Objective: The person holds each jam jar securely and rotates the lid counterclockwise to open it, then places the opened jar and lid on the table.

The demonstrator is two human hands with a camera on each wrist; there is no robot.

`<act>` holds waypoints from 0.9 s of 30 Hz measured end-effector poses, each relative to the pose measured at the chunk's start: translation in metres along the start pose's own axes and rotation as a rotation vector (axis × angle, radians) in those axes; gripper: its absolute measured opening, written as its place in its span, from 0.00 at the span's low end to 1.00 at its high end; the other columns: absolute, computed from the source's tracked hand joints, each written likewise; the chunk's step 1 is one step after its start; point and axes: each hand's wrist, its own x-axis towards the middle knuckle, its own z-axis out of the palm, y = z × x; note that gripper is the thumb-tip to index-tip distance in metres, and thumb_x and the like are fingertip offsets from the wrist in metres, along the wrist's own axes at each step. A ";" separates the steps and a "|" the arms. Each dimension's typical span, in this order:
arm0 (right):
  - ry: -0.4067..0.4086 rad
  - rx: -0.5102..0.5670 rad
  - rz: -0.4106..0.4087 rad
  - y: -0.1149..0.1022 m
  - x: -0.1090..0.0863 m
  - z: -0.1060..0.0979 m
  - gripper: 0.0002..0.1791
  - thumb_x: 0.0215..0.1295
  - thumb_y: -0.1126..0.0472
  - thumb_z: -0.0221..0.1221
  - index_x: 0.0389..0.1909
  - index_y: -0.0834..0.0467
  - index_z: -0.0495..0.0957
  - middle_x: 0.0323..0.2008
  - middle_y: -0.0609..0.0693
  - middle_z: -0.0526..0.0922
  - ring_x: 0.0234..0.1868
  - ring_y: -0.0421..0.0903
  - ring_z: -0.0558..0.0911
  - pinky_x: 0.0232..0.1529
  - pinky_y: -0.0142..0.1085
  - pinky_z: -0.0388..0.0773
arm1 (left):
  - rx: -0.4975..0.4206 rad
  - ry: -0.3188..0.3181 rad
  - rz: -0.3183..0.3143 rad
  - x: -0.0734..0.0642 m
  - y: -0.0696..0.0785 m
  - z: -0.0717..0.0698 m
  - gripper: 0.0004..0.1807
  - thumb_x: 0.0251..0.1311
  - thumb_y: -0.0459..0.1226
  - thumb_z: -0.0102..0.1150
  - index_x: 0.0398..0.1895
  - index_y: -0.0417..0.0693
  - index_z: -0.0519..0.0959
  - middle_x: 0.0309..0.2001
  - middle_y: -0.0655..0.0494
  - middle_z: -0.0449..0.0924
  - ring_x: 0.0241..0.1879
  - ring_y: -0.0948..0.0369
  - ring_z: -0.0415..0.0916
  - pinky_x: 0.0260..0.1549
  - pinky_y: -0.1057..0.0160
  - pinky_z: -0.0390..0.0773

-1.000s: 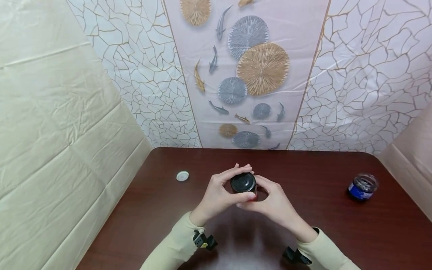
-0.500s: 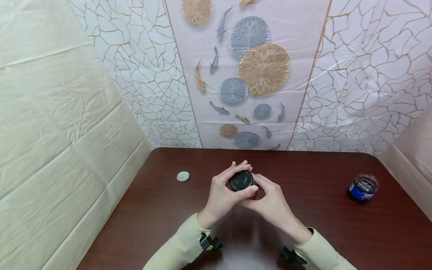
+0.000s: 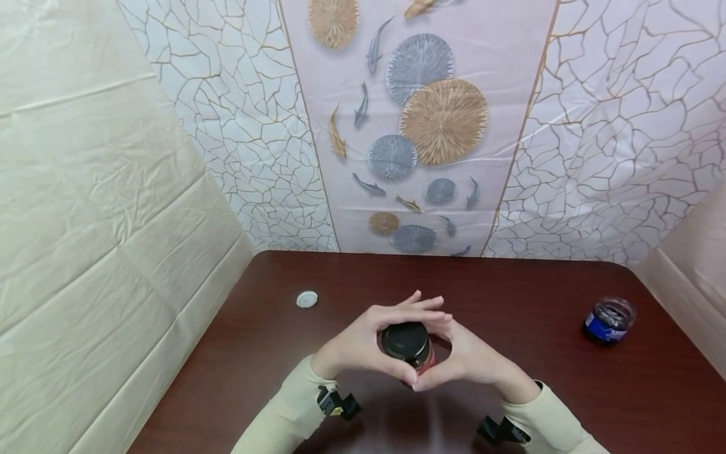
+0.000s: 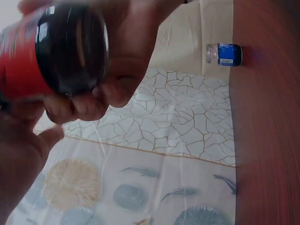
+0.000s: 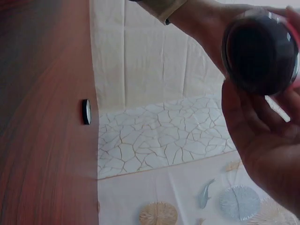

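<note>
A glass jar (image 3: 426, 360) with dark contents, a red label and a black lid (image 3: 405, 340) is held off the table between both hands. My left hand (image 3: 363, 340) curves around the lid, thumb on the near side and fingers on the far side. Lower down, my right hand (image 3: 471, 356) grips the jar's body, its thumb meeting the left thumb in front. In the left wrist view, the dark lower end of the jar (image 4: 70, 49) shows below the red label, with curled fingers (image 4: 84, 108) around it. The right wrist view shows the same dark base (image 5: 258, 51).
A small white-faced disc, like a lid (image 3: 307, 299), lies on the dark red-brown table (image 3: 272, 353) at left. On the right stands an uncapped jar (image 3: 609, 320) with a blue label and dark contents. Patterned cloth (image 3: 414, 126) hangs behind the table's far edge.
Both hands and the jar have come lower and nearer. My left fingers and thumb have shifted around the lid and spread wider. The disc and the blue-labelled jar stay put.
</note>
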 end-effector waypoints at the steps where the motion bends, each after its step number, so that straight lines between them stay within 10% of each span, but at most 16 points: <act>1: -0.021 0.020 0.006 0.000 -0.001 0.000 0.38 0.47 0.63 0.77 0.62 0.55 0.76 0.58 0.48 0.81 0.59 0.41 0.78 0.63 0.30 0.70 | 0.005 -0.035 0.006 0.000 0.001 0.000 0.45 0.37 0.27 0.81 0.65 0.31 0.73 0.64 0.44 0.76 0.74 0.52 0.60 0.75 0.46 0.45; 5: -0.052 0.055 0.007 -0.002 -0.003 0.000 0.37 0.48 0.63 0.77 0.62 0.57 0.75 0.57 0.49 0.81 0.58 0.41 0.78 0.62 0.30 0.71 | 0.003 -0.052 0.018 0.001 0.002 0.002 0.42 0.38 0.27 0.81 0.63 0.29 0.75 0.62 0.42 0.78 0.73 0.52 0.62 0.75 0.45 0.47; 10: -0.026 0.062 -0.048 -0.004 0.002 0.004 0.30 0.52 0.64 0.75 0.57 0.55 0.77 0.47 0.49 0.86 0.46 0.44 0.83 0.50 0.33 0.78 | -0.041 0.086 -0.015 0.000 0.000 0.006 0.35 0.43 0.24 0.76 0.60 0.31 0.77 0.58 0.43 0.81 0.70 0.51 0.67 0.75 0.47 0.48; 27: 0.292 -0.105 0.017 -0.005 0.008 0.015 0.26 0.50 0.58 0.78 0.51 0.51 0.83 0.42 0.42 0.88 0.42 0.43 0.86 0.44 0.34 0.82 | 0.092 0.413 -0.120 0.008 0.006 0.017 0.26 0.50 0.25 0.74 0.56 0.37 0.81 0.54 0.48 0.84 0.69 0.52 0.69 0.74 0.52 0.53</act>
